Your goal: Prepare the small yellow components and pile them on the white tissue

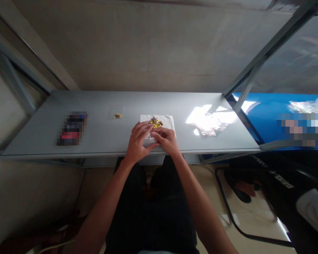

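Observation:
A small heap of yellow and brown pieces [156, 122] lies on a white cloth [169, 121] near the table's front edge. Just in front of the heap, my left hand [139, 143] curves inward, its thumb and fingers closing towards my right hand. My right hand [166, 139] is pinched, thumb against fingers, at the same spot. Something small and pale shows between the fingertips, too blurred to name. Farther left on the table, a clear plastic bag [116, 110] lies flat with a few similar yellow and brown pieces in it.
A pile of shiny clear plastic bags [210, 121] lies right of the cloth in bright glare. A blurred-out dark box-like object [72, 128] is at the left. Metal frame posts [247, 83] rise at the right, beside a blue table [270, 123]. Another person's leg and foot show lower right.

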Available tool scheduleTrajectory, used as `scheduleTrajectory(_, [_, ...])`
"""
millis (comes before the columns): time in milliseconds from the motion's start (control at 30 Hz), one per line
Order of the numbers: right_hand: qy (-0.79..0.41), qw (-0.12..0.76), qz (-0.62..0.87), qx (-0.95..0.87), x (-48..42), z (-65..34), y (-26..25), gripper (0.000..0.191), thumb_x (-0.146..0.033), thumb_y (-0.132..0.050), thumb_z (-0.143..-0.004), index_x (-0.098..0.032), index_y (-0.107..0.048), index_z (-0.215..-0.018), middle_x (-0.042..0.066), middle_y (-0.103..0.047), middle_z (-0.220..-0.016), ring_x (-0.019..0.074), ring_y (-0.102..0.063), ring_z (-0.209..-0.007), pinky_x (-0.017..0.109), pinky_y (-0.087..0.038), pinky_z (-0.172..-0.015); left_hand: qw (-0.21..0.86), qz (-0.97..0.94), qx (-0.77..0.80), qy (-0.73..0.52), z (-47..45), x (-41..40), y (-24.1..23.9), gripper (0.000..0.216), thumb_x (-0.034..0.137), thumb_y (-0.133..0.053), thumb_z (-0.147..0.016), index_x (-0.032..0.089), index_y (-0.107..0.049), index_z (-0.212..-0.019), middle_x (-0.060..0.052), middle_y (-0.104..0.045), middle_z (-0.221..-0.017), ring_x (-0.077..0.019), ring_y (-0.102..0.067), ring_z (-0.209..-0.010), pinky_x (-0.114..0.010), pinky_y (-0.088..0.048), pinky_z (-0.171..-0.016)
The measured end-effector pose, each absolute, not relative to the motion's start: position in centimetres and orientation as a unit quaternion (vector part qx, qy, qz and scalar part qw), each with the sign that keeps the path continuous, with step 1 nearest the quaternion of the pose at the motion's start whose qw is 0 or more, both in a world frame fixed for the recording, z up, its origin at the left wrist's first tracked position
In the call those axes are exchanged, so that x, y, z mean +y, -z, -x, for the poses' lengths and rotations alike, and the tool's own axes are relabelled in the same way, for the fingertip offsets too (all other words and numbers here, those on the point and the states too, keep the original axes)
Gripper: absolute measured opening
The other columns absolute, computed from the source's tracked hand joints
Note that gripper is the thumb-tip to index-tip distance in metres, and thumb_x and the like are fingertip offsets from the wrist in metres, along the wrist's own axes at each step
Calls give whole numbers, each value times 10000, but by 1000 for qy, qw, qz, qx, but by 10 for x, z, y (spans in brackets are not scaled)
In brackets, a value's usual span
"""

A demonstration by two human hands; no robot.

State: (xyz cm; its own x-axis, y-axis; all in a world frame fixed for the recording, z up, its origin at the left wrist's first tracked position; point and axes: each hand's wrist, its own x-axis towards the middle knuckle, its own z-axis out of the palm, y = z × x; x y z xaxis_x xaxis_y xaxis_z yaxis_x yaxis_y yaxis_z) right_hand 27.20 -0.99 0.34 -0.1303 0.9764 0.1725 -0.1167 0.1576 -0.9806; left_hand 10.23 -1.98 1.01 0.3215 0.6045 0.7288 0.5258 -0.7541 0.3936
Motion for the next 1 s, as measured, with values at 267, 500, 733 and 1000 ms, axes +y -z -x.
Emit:
scheduleTrajectory(267, [-541, 523, 387, -533, -8, -274, -1, 375, -504, -834, -778, -201, -821, -998, 58, -785, -899, 175, -694, -775, 289, -552, -696, 89, -770, 384, -502, -100, -18, -6, 766, 566, -796, -814, 260, -549, -1472, -134, -669, -1323, -297, -618, -1246, -486, -501, -1095])
scheduleTrajectory(500, [-494, 530, 418, -548, -13, -275, -11, 341, -504, -848, -755, -196, -785, -887, 40, -752, -795, 154, -645, -691, 271, -512, -622, 64, -783, 381, -488, -102, -22, -6, 666, 539, -793, -839, 286, -599, -1423, -121, -696, -1296, -300, -653, -1201, -492, -509, -1057])
scheduleTrajectory(733, [-428, 556, 444, -558, -17, -272, -18, 345, -544, -728, -867, -200, -743, -840, 57, -748, -808, 180, -670, -740, 281, -509, -647, 54, -769, 382, -509, -100, -20, -12, 588, 430, -787, -877, 272, -608, -1414, -116, -717, -1269, -292, -669, -1153, -475, -523, -1021])
scheduleTrajectory(1000, [-189, 495, 614, -585, 3, -311, -11, 190, -268, -610, -888, -183, -762, -963, 41, -757, -813, 161, -574, -632, 316, -472, -696, 64, -805, 394, -438, -85, -2, -11, 711, 529, -813, -814, 275, -597, -1442, -126, -702, -1330, -320, -657, -1152, -499, -495, -1046])
